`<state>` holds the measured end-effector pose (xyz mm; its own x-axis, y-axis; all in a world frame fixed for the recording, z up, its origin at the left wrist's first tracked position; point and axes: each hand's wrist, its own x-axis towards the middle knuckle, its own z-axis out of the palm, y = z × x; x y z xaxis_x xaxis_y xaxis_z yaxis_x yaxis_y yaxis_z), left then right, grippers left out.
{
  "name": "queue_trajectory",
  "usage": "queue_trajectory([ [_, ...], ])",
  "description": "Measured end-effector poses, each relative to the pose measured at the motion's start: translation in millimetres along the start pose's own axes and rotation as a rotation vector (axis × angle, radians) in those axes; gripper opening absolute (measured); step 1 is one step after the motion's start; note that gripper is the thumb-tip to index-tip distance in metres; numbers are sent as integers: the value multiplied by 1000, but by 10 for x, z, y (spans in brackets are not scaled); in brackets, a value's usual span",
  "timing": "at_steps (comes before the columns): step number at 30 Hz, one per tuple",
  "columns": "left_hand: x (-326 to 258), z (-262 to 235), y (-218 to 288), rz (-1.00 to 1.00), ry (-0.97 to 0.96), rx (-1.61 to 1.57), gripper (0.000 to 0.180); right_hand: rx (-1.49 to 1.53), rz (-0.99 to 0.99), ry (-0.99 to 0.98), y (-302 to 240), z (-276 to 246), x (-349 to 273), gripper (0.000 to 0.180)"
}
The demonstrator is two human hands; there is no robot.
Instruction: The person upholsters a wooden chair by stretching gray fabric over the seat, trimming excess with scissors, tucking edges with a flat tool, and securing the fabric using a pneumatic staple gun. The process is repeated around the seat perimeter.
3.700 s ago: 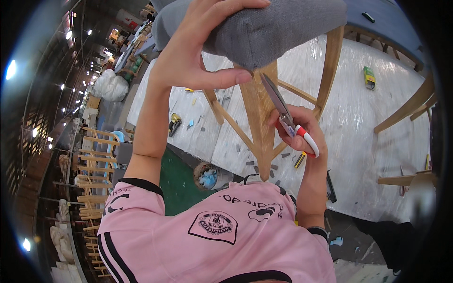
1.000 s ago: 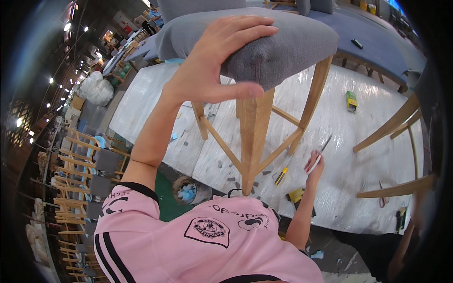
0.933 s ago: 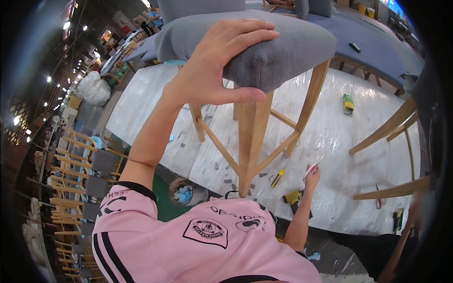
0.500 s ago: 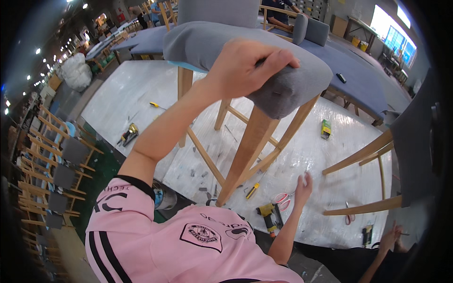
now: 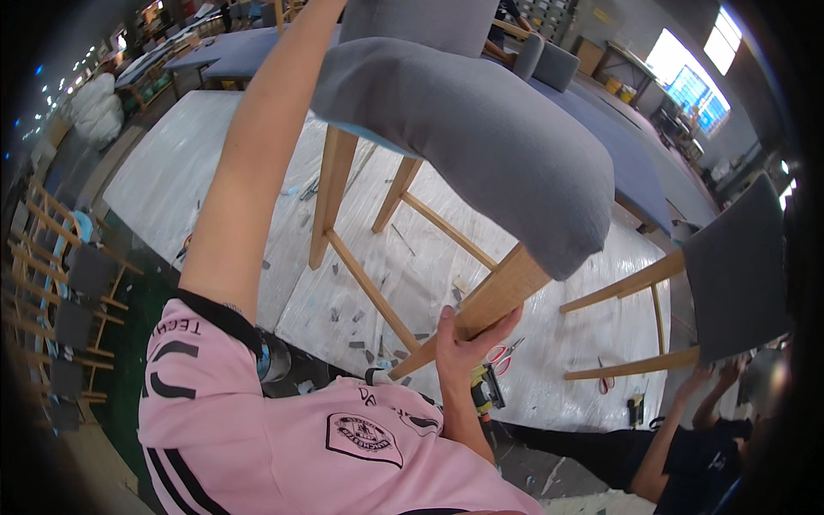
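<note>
A wooden chair with a grey upholstered seat [image 5: 481, 129] and a grey backrest [image 5: 412, 24] stands in front of me, its legs on the worktable. My right hand [image 5: 463, 365] is closed round the lower part of the near chair leg [image 5: 506, 287], thumb on one side and fingers on the other. My left forearm [image 5: 257, 154] reaches up past the left side of the seat toward the backrest. The left hand itself lies beyond the top edge of the picture. Along the left edge of the seat's underside, some light blue material shows.
The worktable [image 5: 172, 163] is wrapped in clear film and strewn with grey scraps. By my right hand lie red-handled scissors [image 5: 505, 359] and a staple gun [image 5: 487, 388]. On the right are another grey chair [image 5: 734, 266], more scissors [image 5: 605, 378] and a co-worker [image 5: 712, 451]. Chair frames [image 5: 69, 326] line the left.
My left hand has left the near seat corner and gone up out of view. My right hand has moved from open air onto the chair leg. The near seat corner appears lower and farther right.
</note>
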<state>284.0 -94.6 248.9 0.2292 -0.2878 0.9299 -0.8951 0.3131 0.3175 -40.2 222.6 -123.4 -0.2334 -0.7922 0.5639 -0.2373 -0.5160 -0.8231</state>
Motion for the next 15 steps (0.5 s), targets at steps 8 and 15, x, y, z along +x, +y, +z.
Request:
queue_trajectory([
  [8,-201,-422,14,-47,-30,-199,110,-206,-94,97,157,23,-409,103],
  [15,-573,-1195,-385,-19,163,15,87,-96,79,270,730,-280,132,78],
])
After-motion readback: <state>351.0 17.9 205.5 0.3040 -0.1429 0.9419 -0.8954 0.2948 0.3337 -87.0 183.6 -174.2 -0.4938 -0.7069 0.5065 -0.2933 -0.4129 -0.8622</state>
